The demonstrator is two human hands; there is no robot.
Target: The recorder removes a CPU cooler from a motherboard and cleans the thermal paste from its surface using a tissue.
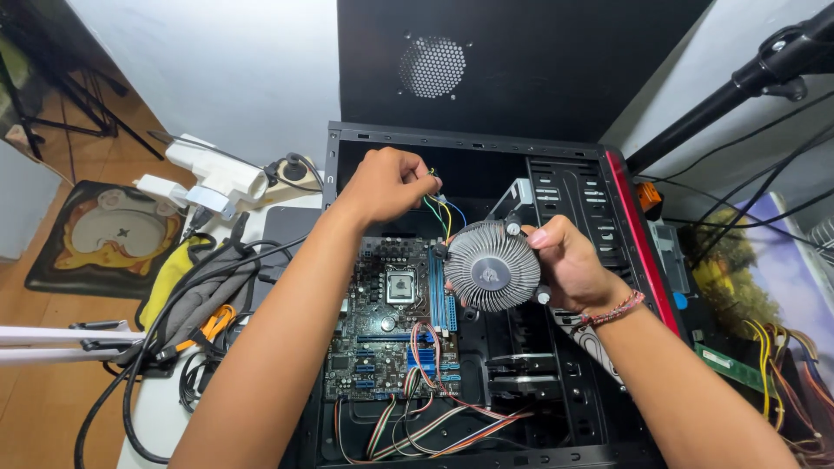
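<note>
An open black computer case [556, 187] lies flat with a motherboard [373, 347] inside, its bare processor socket [400, 287] showing. My right hand [569, 265] holds a round finned cooler [491, 265] above the board, to the right of the socket. My left hand [391, 182] pinches the end of the cooler's thin coloured wires [443, 213] near the board's upper edge. A braided bracelet sits on my right wrist.
Coloured ribbon cables [426, 417] trail across the case bottom. A white power strip [217, 178], black cables and a yellow cloth [174, 269] lie left of the case. A black stand pole [738, 87] crosses the upper right; loose wires and a memory stick [730, 365] lie right.
</note>
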